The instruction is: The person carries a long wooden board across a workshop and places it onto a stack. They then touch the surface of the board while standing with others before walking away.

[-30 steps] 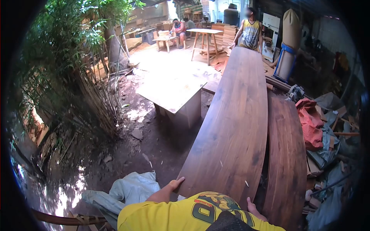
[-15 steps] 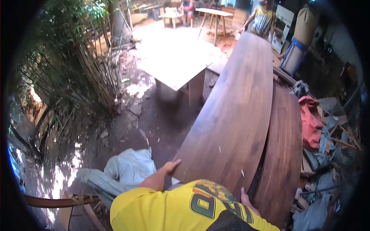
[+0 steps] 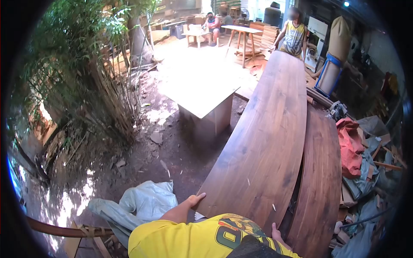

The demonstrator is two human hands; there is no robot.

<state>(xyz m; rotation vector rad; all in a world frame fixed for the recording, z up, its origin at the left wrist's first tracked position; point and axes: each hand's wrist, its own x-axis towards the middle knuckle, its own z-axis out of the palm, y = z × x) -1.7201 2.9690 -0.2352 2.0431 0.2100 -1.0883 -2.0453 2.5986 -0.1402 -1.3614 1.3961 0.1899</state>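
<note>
A long, dark brown wooden tabletop (image 3: 262, 137) stretches away from my body. My left hand (image 3: 195, 200) grips its near left corner, thumb on the top face and the fingers hidden underneath. At the near right edge, my right hand (image 3: 276, 233) holds the same tabletop, thumb up, its other fingers mostly out of sight. Another person (image 3: 294, 36) in a yellow and grey sleeveless top stands at the far end, hands close to that edge. A second dark wooden panel (image 3: 318, 172) lies alongside on the right, slightly lower. Small pale flecks dot the held tabletop.
A sunlit white-topped table (image 3: 202, 103) stands left of the tabletop. Bamboo (image 3: 99, 86) grows further left. A pale sack (image 3: 148, 200) lies by my left arm. On the right are a red sack (image 3: 349, 146) and wood scraps. Another person (image 3: 211, 28) sits far back.
My view has tilted upward, so the scene sits lower in the frame and more of the background shows. Both hands keep their hold on the tabletop.
</note>
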